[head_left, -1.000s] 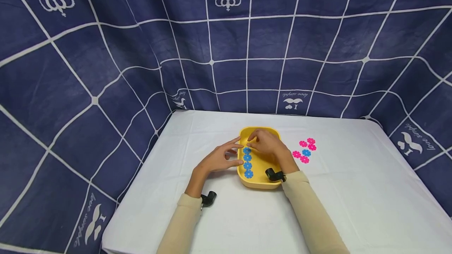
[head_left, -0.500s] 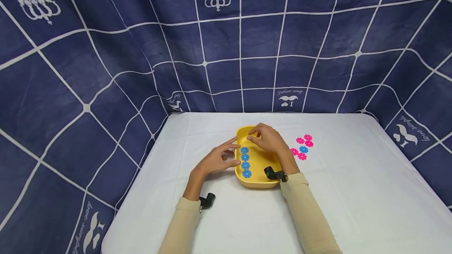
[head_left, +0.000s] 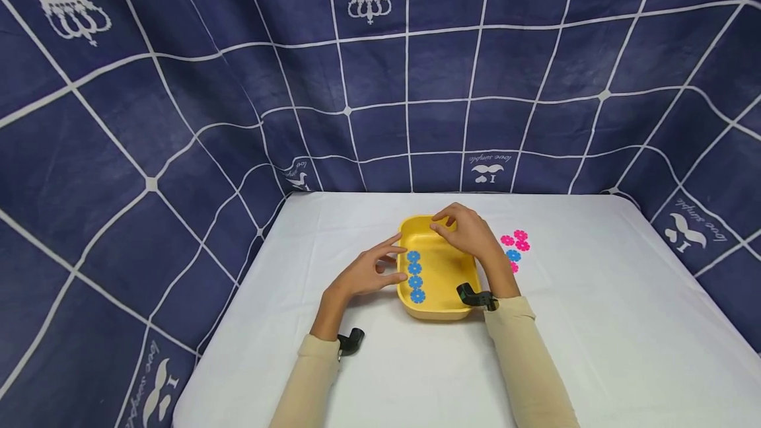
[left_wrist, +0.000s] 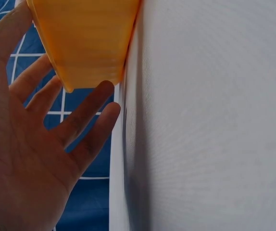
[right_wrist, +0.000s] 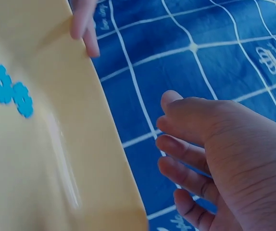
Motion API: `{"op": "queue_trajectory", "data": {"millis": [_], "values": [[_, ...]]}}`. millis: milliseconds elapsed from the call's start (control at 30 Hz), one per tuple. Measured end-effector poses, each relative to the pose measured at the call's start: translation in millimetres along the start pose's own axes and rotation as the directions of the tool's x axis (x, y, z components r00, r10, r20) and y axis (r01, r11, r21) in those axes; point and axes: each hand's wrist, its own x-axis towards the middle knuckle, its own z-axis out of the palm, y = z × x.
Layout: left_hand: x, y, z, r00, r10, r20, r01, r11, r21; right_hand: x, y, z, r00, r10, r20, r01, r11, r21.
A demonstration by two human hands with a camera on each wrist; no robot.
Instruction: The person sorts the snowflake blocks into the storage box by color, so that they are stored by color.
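Note:
A yellow rectangular tray (head_left: pixel 442 276) sits on the white table. Several blue flower-shaped plastic discs (head_left: pixel 415 282) lie in a row along its left inner side. My left hand (head_left: pixel 368 271) touches the tray's left rim with fingers spread; the left wrist view shows its fingers (left_wrist: pixel 87 113) stretched along the outer wall. Over the tray's far right part hovers my right hand (head_left: pixel 466 230), with no disc visible between its loosely bent fingers. In the right wrist view, the right hand (right_wrist: pixel 215 154) is apart from the tray wall (right_wrist: pixel 87 110), its thumb near the index finger.
To the right of the tray lie several pink flower discs (head_left: pixel 522 245) and one blue flower disc (head_left: pixel 513 255), partly beside my right forearm. A dark blue curtain (head_left: pixel 380 117) with white lines hangs behind and at the sides of the table (head_left: pixel 594 322).
My right hand has lifted from the far end of the blue row and moved right and away. My left hand has stayed at the rim. The head view has shifted slightly.

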Motion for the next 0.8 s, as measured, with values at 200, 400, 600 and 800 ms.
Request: {"op": "queue_trajectory", "data": {"millis": [200, 400, 600, 800], "values": [[0.3, 1.4, -0.4, 1.0, 0.01, -0.003, -0.01, 1.0, -0.01, -5.5, 10.2, -15.3, 0.998, 0.043, -0.036, -0.043, 0.999, 0.002], [0.1, 1.4, 0.5, 1.0, 0.019, -0.011, -0.019, 1.0, -0.006, -10.9, 19.0, -26.8, 0.997, 0.06, -0.058, -0.06, 0.998, -0.004], [0.9, 1.9, 0.1, 1.0, 0.011, -0.005, -0.011, 1.0, -0.012, -17.6, 28.3, -35.5, 0.992, 0.092, -0.083, -0.093, 0.996, -0.013], [1.0, -0.7, 0.6, 1.0, 0.017, -0.004, -0.017, 1.0, -0.023, -26.7, 38.9, -46.3, 0.988, 0.136, -0.077, -0.137, 0.99, -0.013]]}}
